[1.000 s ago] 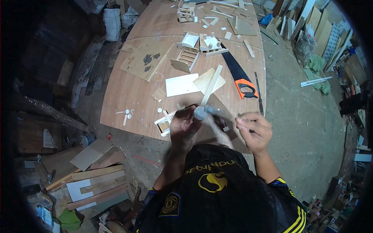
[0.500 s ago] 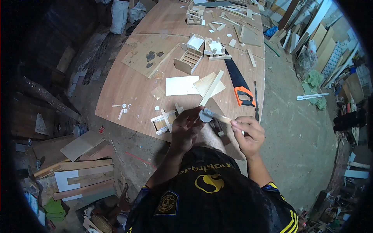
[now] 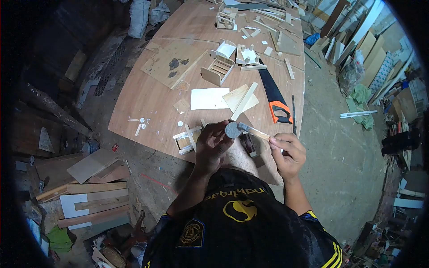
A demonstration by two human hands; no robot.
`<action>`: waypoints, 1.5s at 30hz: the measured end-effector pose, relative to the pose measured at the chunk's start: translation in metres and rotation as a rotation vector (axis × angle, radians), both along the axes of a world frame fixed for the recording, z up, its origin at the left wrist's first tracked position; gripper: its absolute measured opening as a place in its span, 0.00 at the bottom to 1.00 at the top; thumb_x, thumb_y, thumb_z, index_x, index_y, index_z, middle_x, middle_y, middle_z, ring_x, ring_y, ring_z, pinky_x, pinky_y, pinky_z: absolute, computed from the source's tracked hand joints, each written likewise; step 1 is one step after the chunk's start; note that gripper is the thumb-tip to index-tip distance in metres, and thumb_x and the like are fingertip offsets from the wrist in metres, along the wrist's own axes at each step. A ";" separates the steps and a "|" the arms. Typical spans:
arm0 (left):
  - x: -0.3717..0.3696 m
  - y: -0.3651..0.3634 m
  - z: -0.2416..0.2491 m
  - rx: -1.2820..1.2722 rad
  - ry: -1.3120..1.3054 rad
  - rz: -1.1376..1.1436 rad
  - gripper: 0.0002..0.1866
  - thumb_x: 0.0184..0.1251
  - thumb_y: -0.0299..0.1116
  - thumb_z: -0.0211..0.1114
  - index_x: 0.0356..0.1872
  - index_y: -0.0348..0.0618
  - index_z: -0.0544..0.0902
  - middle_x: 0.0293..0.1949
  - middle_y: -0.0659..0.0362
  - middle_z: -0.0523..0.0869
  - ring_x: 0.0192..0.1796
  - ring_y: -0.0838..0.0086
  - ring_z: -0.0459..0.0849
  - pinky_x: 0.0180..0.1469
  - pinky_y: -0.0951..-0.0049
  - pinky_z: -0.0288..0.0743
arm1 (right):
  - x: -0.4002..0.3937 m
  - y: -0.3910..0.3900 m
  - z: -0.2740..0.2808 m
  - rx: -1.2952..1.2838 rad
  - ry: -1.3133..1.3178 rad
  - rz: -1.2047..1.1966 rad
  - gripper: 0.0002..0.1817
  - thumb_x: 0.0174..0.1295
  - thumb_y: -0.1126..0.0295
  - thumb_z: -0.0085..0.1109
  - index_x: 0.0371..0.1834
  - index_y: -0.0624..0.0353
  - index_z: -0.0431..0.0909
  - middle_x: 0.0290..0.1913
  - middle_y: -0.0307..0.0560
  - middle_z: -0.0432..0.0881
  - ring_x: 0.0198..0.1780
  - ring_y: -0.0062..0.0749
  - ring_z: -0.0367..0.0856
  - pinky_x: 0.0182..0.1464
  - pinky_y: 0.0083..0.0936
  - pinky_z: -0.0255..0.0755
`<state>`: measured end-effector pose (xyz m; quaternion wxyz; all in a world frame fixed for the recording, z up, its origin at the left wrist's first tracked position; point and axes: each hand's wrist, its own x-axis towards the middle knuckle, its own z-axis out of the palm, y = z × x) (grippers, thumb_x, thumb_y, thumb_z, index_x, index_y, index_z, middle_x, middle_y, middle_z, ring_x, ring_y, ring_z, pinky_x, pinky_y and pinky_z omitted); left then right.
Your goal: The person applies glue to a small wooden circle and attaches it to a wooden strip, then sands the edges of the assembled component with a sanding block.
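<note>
Just above my lap, my left hand [image 3: 212, 146] pinches a small round grey disc [image 3: 232, 130] by its edge, its flat face turned up toward me. My right hand [image 3: 288, 154] grips the pale end of a thin wooden stick [image 3: 259, 133] between thumb and fingers. The stick's other end is greyish and lies right beside the disc's rim. Behind my left hand, a small wooden frame [image 3: 183, 142] rests at the near table edge. A narrow wood strip [image 3: 245, 100] lies beyond the disc, across a thin wood sheet [image 3: 230, 96].
On the table [image 3: 156, 107] are a handsaw [image 3: 279, 105] with an orange handle, a white board [image 3: 209, 98] and miniature wooden furniture [image 3: 218, 70]. Wood offcuts lie at the far end. Boards [image 3: 96, 165] are piled on the floor at left; more planks [image 3: 366, 44] lean at right.
The disc has turned so its face shows rounder and has shifted slightly left. The stick's greyish end has moved from over the disc to beside its rim.
</note>
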<state>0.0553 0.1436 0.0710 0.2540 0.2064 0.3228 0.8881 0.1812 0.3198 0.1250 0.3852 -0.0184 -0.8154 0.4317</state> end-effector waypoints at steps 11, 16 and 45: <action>0.002 -0.003 -0.007 -0.026 -0.011 -0.025 0.24 0.61 0.17 0.65 0.59 0.38 0.74 0.56 0.54 0.80 0.62 0.67 0.77 0.65 0.66 0.71 | 0.001 -0.007 0.006 0.066 0.039 0.014 0.09 0.53 0.83 0.64 0.38 0.64 0.86 0.33 0.51 0.84 0.33 0.30 0.82 0.33 0.22 0.73; 0.002 -0.011 -0.015 -0.131 -0.079 0.006 0.26 0.64 0.27 0.65 0.63 0.40 0.71 0.54 0.53 0.80 0.52 0.65 0.78 0.54 0.64 0.73 | 0.028 0.021 -0.008 0.004 0.057 -0.316 0.10 0.53 0.83 0.65 0.40 0.66 0.86 0.34 0.51 0.84 0.36 0.32 0.82 0.38 0.23 0.74; -0.001 -0.072 -0.057 -0.386 -0.212 -0.067 0.25 0.67 0.32 0.67 0.61 0.35 0.70 0.50 0.54 0.79 0.46 0.72 0.78 0.51 0.68 0.72 | 0.081 0.106 -0.125 0.268 -1.041 -0.523 0.09 0.59 0.59 0.62 0.37 0.44 0.89 0.33 0.49 0.84 0.38 0.47 0.83 0.41 0.42 0.77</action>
